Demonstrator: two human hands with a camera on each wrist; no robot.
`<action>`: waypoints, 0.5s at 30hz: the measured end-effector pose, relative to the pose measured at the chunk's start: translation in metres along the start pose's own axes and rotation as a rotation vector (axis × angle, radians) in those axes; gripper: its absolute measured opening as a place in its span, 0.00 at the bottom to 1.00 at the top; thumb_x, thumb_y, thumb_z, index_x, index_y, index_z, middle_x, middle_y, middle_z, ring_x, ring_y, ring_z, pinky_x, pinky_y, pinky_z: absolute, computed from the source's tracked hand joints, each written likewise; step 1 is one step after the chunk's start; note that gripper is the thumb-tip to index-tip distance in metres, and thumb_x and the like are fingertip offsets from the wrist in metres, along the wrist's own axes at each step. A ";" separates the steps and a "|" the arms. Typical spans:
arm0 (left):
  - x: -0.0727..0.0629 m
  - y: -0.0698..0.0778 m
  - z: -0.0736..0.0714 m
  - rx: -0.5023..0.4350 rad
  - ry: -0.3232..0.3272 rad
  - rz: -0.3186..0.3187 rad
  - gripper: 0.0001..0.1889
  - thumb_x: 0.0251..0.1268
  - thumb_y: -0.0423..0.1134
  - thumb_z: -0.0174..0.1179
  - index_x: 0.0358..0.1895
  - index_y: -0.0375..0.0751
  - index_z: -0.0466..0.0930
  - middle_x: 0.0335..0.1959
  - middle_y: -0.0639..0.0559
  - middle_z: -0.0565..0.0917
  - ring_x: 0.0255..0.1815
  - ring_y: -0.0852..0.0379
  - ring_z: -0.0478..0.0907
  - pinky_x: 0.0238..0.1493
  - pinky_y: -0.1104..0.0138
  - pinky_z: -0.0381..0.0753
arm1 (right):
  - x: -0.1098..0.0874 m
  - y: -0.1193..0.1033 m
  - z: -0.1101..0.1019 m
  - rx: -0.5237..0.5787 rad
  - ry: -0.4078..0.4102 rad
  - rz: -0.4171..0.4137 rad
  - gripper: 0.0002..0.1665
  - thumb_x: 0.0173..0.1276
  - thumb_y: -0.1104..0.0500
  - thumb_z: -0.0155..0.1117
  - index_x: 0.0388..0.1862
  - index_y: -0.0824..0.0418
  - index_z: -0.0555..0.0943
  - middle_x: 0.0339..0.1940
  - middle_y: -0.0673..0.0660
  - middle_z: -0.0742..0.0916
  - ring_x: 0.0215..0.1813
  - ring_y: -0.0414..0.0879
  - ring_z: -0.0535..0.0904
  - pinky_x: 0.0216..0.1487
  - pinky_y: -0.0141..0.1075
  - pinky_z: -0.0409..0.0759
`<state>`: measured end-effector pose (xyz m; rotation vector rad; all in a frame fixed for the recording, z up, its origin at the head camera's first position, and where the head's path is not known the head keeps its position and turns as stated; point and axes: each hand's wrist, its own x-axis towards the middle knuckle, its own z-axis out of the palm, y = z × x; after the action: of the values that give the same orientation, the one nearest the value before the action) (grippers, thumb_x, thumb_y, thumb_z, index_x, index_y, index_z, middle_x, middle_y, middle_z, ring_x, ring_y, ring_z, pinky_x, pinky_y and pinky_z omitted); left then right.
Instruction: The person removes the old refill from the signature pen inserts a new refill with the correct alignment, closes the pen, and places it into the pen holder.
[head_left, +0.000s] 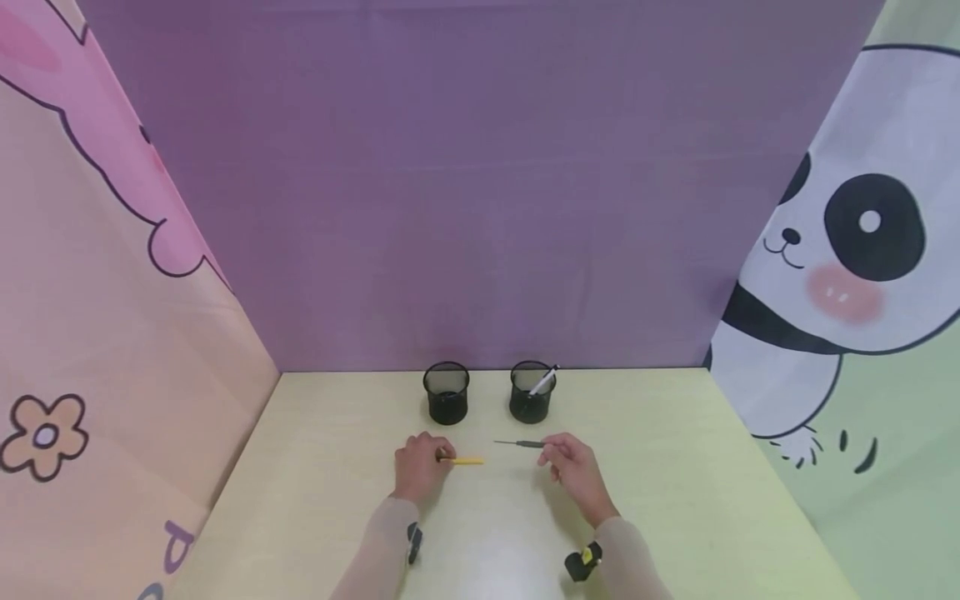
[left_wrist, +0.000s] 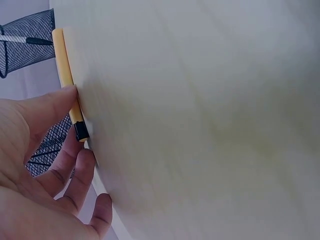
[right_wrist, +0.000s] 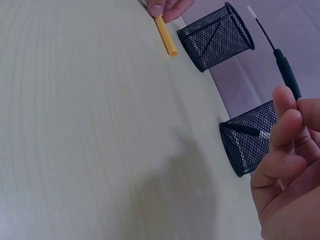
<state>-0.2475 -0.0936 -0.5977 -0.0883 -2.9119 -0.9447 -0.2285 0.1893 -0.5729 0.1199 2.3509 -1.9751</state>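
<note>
I count two hands: one left hand (head_left: 423, 465), one right hand (head_left: 576, 468). Two things are held — one yellow stick (head_left: 468, 461) in my left fingers, one dark-handled tool (head_left: 531, 444) in my right. Beyond my fingers stand two black mesh cups: one left cup (head_left: 447, 408), one right cup (head_left: 529, 408). One pen (head_left: 543, 381) sits in the right one. Back from my fingers are two sleeves, left (head_left: 384, 537) and right (head_left: 630, 554). One table (head_left: 637, 433) lies beneath my fingers; far to their right, one printed panda (head_left: 832, 200) — far to their left, one printed flower (head_left: 45, 437).

Smooth plastic stick (right_wrist: 166, 37); metal mesh cups (right_wrist: 215, 37)
</note>
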 end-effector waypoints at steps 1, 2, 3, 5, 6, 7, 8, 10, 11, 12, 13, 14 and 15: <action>0.000 0.000 0.000 0.000 0.001 0.000 0.06 0.57 0.36 0.75 0.33 0.54 0.88 0.32 0.55 0.80 0.37 0.55 0.71 0.43 0.54 0.69 | 0.000 0.000 0.000 -0.002 0.002 0.000 0.13 0.76 0.62 0.60 0.54 0.69 0.78 0.32 0.55 0.88 0.25 0.44 0.74 0.29 0.33 0.74; 0.000 0.000 0.000 -0.003 0.003 0.000 0.06 0.57 0.36 0.75 0.33 0.54 0.88 0.32 0.55 0.80 0.37 0.55 0.70 0.43 0.54 0.69 | -0.001 -0.001 0.000 -0.004 0.003 0.001 0.13 0.76 0.62 0.60 0.54 0.69 0.78 0.32 0.55 0.88 0.25 0.44 0.74 0.29 0.33 0.74; -0.001 0.000 0.000 -0.007 0.003 -0.004 0.06 0.57 0.37 0.75 0.33 0.55 0.88 0.32 0.55 0.80 0.37 0.55 0.70 0.43 0.54 0.69 | -0.001 -0.001 0.000 -0.003 0.004 0.003 0.13 0.76 0.62 0.60 0.54 0.69 0.78 0.32 0.56 0.88 0.25 0.44 0.74 0.29 0.32 0.74; -0.001 0.001 0.001 -0.016 0.010 -0.007 0.06 0.57 0.38 0.75 0.34 0.55 0.89 0.32 0.54 0.79 0.37 0.55 0.70 0.44 0.53 0.69 | -0.001 -0.001 0.000 -0.002 0.002 0.004 0.13 0.76 0.62 0.60 0.54 0.69 0.78 0.32 0.56 0.88 0.25 0.44 0.74 0.29 0.32 0.74; -0.001 0.002 0.001 -0.025 0.016 -0.006 0.06 0.57 0.38 0.75 0.34 0.55 0.89 0.32 0.54 0.79 0.37 0.54 0.70 0.44 0.53 0.69 | -0.001 -0.001 0.000 -0.002 0.000 0.003 0.13 0.76 0.62 0.60 0.54 0.69 0.78 0.32 0.56 0.88 0.25 0.44 0.74 0.29 0.32 0.74; -0.001 0.003 0.000 -0.035 0.022 -0.003 0.06 0.57 0.39 0.75 0.34 0.55 0.89 0.33 0.54 0.79 0.37 0.54 0.70 0.44 0.52 0.69 | 0.000 -0.001 0.000 -0.001 -0.002 0.004 0.13 0.76 0.62 0.60 0.54 0.69 0.78 0.32 0.56 0.88 0.25 0.44 0.74 0.29 0.32 0.74; -0.001 0.004 -0.001 -0.050 0.027 0.003 0.05 0.57 0.39 0.75 0.34 0.55 0.89 0.33 0.54 0.79 0.38 0.54 0.70 0.45 0.52 0.69 | -0.001 -0.002 0.000 0.000 -0.003 0.004 0.13 0.76 0.62 0.60 0.54 0.69 0.78 0.32 0.56 0.88 0.25 0.44 0.74 0.29 0.32 0.74; -0.001 0.008 -0.003 -0.083 0.036 0.026 0.05 0.58 0.41 0.74 0.35 0.56 0.89 0.34 0.54 0.80 0.40 0.55 0.71 0.45 0.51 0.70 | -0.001 -0.002 0.000 0.002 -0.007 0.004 0.13 0.76 0.63 0.60 0.54 0.69 0.78 0.33 0.56 0.88 0.26 0.44 0.74 0.29 0.32 0.74; -0.001 0.011 -0.005 -0.107 0.039 0.046 0.04 0.58 0.41 0.74 0.35 0.56 0.89 0.35 0.55 0.81 0.40 0.55 0.72 0.46 0.51 0.70 | -0.001 -0.002 0.000 0.003 -0.007 0.005 0.13 0.76 0.63 0.60 0.54 0.69 0.78 0.33 0.56 0.88 0.26 0.44 0.74 0.29 0.32 0.74; -0.001 0.013 -0.006 -0.130 0.043 0.070 0.04 0.59 0.41 0.74 0.35 0.56 0.89 0.36 0.56 0.82 0.41 0.55 0.72 0.46 0.52 0.70 | -0.001 -0.002 0.000 0.002 -0.007 0.005 0.13 0.76 0.63 0.60 0.54 0.69 0.78 0.33 0.56 0.88 0.26 0.44 0.74 0.29 0.32 0.73; -0.002 0.016 -0.008 -0.159 0.043 0.097 0.04 0.60 0.41 0.74 0.36 0.55 0.89 0.36 0.56 0.82 0.42 0.55 0.73 0.46 0.54 0.70 | -0.002 -0.003 0.000 0.001 -0.006 0.005 0.13 0.76 0.63 0.60 0.54 0.70 0.78 0.33 0.56 0.88 0.26 0.44 0.74 0.29 0.32 0.73; -0.002 0.019 -0.010 -0.189 0.043 0.122 0.04 0.60 0.41 0.73 0.37 0.55 0.89 0.36 0.57 0.83 0.42 0.55 0.74 0.47 0.55 0.70 | -0.002 -0.004 0.001 0.000 -0.005 0.005 0.13 0.76 0.63 0.60 0.54 0.70 0.78 0.33 0.57 0.88 0.26 0.44 0.74 0.29 0.32 0.73; -0.002 0.022 -0.012 -0.214 0.043 0.152 0.04 0.61 0.41 0.73 0.38 0.54 0.90 0.37 0.58 0.83 0.42 0.55 0.75 0.47 0.57 0.71 | -0.003 -0.004 0.001 0.002 -0.006 0.005 0.13 0.76 0.63 0.60 0.54 0.69 0.78 0.33 0.57 0.88 0.26 0.44 0.74 0.29 0.32 0.73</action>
<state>-0.2433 -0.0831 -0.5757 -0.2943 -2.7096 -1.2097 -0.2264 0.1879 -0.5686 0.1198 2.3427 -1.9724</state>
